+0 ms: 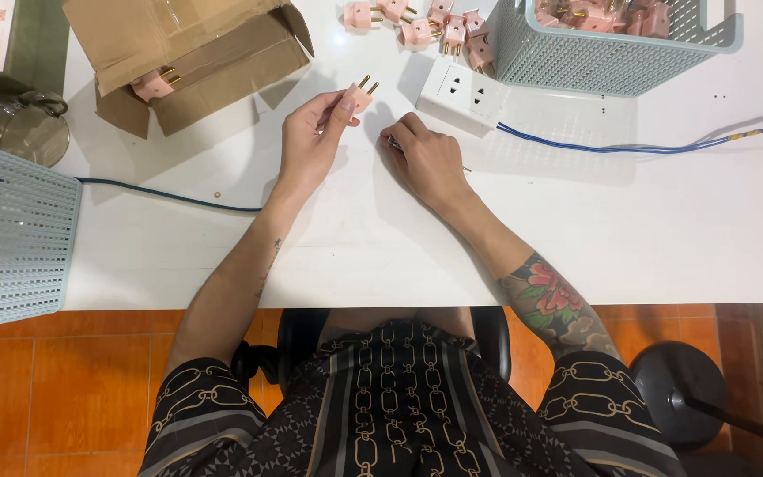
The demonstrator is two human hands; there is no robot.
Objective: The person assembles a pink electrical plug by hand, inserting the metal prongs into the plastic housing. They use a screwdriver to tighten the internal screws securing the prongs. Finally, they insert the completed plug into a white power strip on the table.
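Pink plug [359,94] pinched in our left hand [309,141], brass prongs up. Our right hand [426,159] is curled closed on the white table [620,221] beside the white socket block [461,93]; contents indiscernible.

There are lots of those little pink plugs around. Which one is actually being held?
The pink plug pinched in the left hand, brass pins pointing up-right. The others lie loose: one in the cardboard box, a cluster by the basket.
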